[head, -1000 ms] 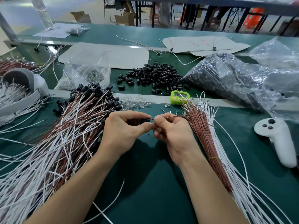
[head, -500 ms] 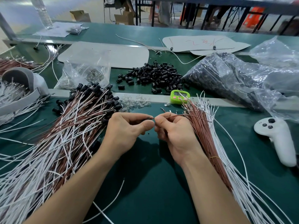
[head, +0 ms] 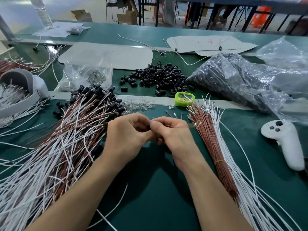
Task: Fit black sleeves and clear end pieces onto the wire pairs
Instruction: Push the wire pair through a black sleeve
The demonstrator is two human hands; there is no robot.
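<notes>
My left hand (head: pixel 128 135) and my right hand (head: pixel 170 132) meet fingertip to fingertip over the green mat. The left fingers curl round a small dark piece, seemingly a black sleeve, mostly hidden. My right hand pinches a thin wire pair whose end runs right toward the bare brown and white wire bundle (head: pixel 215 147). A big heap of finished wire pairs with black sleeves (head: pixel 66 139) lies to the left. Loose black sleeves (head: pixel 160 79) are piled beyond the rail. Clear end pieces (head: pixel 138 104) lie scattered just ahead of my hands.
A green timer (head: pixel 184 98) stands on the metal rail. A white controller (head: pixel 285 144) lies at the right. Plastic bags (head: pixel 241 80) of dark parts fill the back right; a smaller clear bag (head: pixel 86 77) sits back left. A grey and white device (head: pixel 21 87) holds wires far left.
The hands have pressed closer together; the left fingers curled tighter over the dark piece, and the wire end that stuck out between the fingertips is now covered.
</notes>
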